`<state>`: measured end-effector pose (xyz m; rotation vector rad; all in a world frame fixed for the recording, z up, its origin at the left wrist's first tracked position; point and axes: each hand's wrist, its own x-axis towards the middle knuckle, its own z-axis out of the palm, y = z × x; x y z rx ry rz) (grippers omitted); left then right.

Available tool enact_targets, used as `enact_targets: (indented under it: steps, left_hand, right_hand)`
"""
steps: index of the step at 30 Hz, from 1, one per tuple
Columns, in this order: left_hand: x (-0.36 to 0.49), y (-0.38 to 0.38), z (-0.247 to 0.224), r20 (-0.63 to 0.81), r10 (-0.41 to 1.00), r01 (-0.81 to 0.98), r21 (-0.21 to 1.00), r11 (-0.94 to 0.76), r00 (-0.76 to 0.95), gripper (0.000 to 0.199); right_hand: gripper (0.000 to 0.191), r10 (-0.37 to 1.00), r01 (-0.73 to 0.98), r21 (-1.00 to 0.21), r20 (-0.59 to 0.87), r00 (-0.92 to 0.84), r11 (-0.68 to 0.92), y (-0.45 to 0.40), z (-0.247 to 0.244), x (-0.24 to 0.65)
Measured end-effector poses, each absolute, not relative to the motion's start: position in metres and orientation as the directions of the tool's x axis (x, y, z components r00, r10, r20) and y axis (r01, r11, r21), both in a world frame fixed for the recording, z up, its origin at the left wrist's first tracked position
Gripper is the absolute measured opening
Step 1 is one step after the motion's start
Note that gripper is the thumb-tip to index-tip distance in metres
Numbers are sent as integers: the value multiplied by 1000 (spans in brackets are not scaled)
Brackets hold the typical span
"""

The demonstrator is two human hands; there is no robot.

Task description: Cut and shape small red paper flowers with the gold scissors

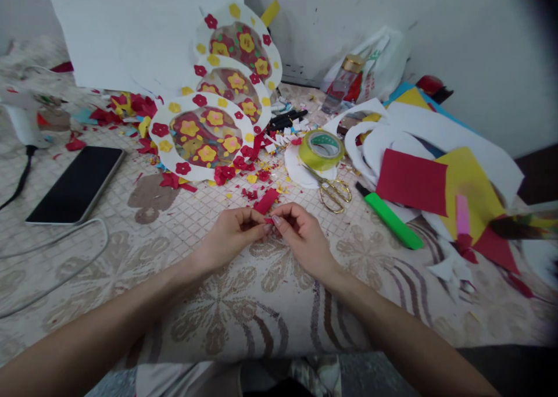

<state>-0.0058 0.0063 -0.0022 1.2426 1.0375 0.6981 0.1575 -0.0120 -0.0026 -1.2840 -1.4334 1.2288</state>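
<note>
My left hand (235, 232) and my right hand (300, 234) meet fingertip to fingertip over the patterned tablecloth. Pinched between them is a small piece of red paper (268, 220), mostly covered by the fingers. Just beyond my fingertips lies a red paper strip (267, 200). Gold-handled scissors (333, 192) rest a little farther off to the right, beside a roll of yellow tape (320, 150). Past my left hand stand white paper rings (163, 165) decorated with red and yellow paper flowers.
A phone (77, 185) and a white cable (98, 249) lie at left. To the right are a green cutter (394, 221), red paper (412, 179), yellow paper (473, 182) and white cut-outs. A bottle (344, 83) stands near the wall. Paper scraps litter the middle.
</note>
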Motion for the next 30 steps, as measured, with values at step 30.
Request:
enact_targets:
  steps: [30]
  left_hand:
    - [-7,8,3,-411,777,-109,849,517,477,20]
  right_hand:
    - [13,963,65,-996,48,-264,67,-7,1,168]
